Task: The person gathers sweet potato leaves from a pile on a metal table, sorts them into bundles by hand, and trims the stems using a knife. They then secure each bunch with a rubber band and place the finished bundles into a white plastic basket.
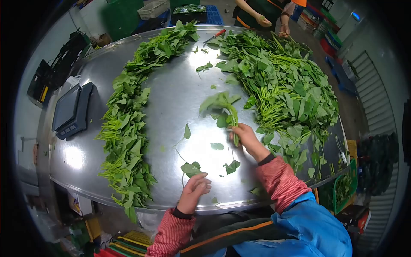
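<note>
My right hand is closed round the stems of a small bunch of leafy greens, its leaves pointing up and left over the metal table. Low in the middle, my left hand hovers near the table's front edge, fingers curled, beside a loose leaf; whether it grips a stem is too small to tell. To the right lies a large heap of greens. A long row of bunched greens runs down the left side. Single leaves lie between my hands.
A dark scale stands on the table at the left. A red-handled tool lies near the far edge. Another person's hands are at the far side of the heap. A green crate is low at the right.
</note>
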A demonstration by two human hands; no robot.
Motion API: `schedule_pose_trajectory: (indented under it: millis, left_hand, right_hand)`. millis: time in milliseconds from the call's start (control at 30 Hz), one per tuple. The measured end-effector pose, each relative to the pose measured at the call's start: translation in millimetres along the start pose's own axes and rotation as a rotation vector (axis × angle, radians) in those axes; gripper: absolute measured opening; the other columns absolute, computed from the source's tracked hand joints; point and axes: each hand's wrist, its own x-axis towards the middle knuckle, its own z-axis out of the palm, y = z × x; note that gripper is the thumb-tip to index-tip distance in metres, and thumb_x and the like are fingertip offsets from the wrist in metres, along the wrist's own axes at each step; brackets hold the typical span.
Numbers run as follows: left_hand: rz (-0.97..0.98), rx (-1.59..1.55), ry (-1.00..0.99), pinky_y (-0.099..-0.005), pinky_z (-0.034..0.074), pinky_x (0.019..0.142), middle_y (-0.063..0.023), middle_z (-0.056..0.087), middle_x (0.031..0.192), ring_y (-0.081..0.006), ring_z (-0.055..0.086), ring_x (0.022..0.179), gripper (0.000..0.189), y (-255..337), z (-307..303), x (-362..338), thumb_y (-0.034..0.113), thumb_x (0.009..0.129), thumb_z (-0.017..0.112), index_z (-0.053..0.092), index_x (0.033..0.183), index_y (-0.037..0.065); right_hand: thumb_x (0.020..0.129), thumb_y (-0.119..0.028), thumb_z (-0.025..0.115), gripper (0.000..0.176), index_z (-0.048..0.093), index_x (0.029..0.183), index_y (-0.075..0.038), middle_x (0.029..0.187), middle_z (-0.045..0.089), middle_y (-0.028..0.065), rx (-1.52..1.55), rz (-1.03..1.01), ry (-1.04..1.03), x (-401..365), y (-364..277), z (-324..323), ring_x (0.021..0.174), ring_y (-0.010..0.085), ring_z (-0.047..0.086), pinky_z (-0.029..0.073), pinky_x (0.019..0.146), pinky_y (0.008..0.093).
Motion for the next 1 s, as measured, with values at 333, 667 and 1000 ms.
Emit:
schedule_pose_trajectory:
  millis: [333, 667, 1000]
  left_hand:
    - [-0.103, 0.017, -0.107, -0.0305, 0.048, 0.086, -0.0062, 0.058, 0.105, -0.0147, 0.057, 0.094, 0.033, -19.0, 39.1, 21.8, 0.017, 0.095, 0.054, 0.048, 0.125, 0.006]
    - [-0.217, -0.084, -0.109, -0.027, 0.049, 0.077, -0.0064, 0.058, 0.096, -0.0144, 0.057, 0.084, 0.033, -9.0, 113.5, 47.0, 0.02, 0.097, 0.048, 0.046, 0.127, 0.006]
    - [0.347, 0.756, -0.419, -0.0259, 0.045, 0.065, -0.0027, 0.057, 0.083, -0.0113, 0.053, 0.07, 0.024, -32.6, 116.2, 62.1, 0.008, 0.092, 0.049, 0.05, 0.115, 0.002]
  right_hand:
    - [0.095, -0.023, 0.029, 0.046, 0.041, 0.127, 0.008, 0.061, 0.035, -0.0007, 1.082, 0.195, -0.302, -81.4, 9.2, -53.4, 0.051, 0.0108, 0.034, 0.033, 0.05, 0.0241]
    - [0.096, -0.032, 0.039, 0.038, 0.06, 0.112, -0.004, 0.081, 0.051, 0.0037, -0.011, -0.08, -0.162, -109.2, 10.2, -30.0, 0.082, 0.0143, 0.048, 0.041, 0.077, 0.0288]
    - [0.077, -0.016, 0.058, 0.038, 0.057, 0.113, -0.006, 0.079, 0.056, 0.0062, -1.261, -1.067, -0.28, -156.9, -67.6, -49.8, 0.077, 0.0221, 0.057, 0.046, 0.067, 0.0384]
